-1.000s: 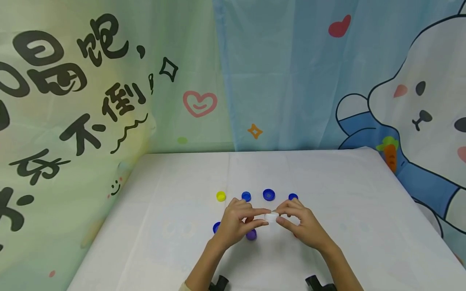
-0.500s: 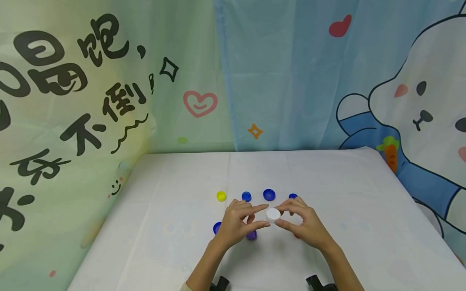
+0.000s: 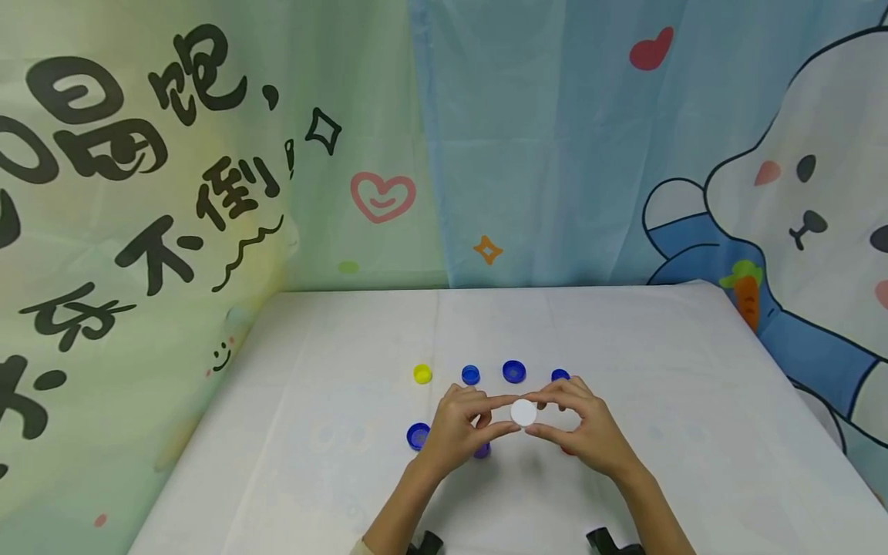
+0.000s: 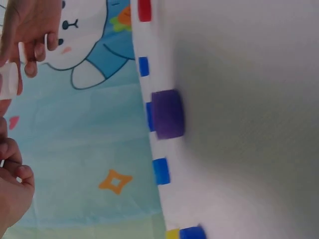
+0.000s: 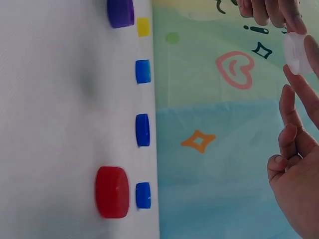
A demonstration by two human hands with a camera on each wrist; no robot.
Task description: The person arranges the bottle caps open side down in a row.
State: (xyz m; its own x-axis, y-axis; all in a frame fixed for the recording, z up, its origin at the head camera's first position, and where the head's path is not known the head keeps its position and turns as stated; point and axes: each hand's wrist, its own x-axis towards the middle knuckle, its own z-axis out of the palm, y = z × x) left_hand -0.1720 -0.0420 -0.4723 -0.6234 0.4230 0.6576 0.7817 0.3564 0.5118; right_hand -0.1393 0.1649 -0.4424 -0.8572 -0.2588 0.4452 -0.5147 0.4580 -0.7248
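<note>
A round white bottle cap [image 3: 523, 412] is held up above the table between both hands, its flat face toward the head camera. My left hand [image 3: 454, 428] pinches its left edge between index finger and thumb. On the opposite edge, my right hand [image 3: 590, 428] holds it with index finger and thumb as well. From the right wrist, the white cap [image 5: 297, 54] shows side-on between the fingertips. Below the hands lie a purple cap [image 4: 168, 114], partly covered by the left hand in the head view, and a red cap [image 5: 112, 192], mostly covered by the right.
On the white-covered table [image 3: 333, 339], a yellow cap [image 3: 422, 374] and blue caps [image 3: 514, 371] form a row beyond the hands. Another blue cap [image 3: 418, 436] lies left of the left hand. A printed curtain [image 3: 541, 154] hangs behind the table.
The white cap has tilted from edge-on to showing its full flat face. The left fingertips, apart from it half a second ago, touch its edge again. Both hands shifted slightly right.
</note>
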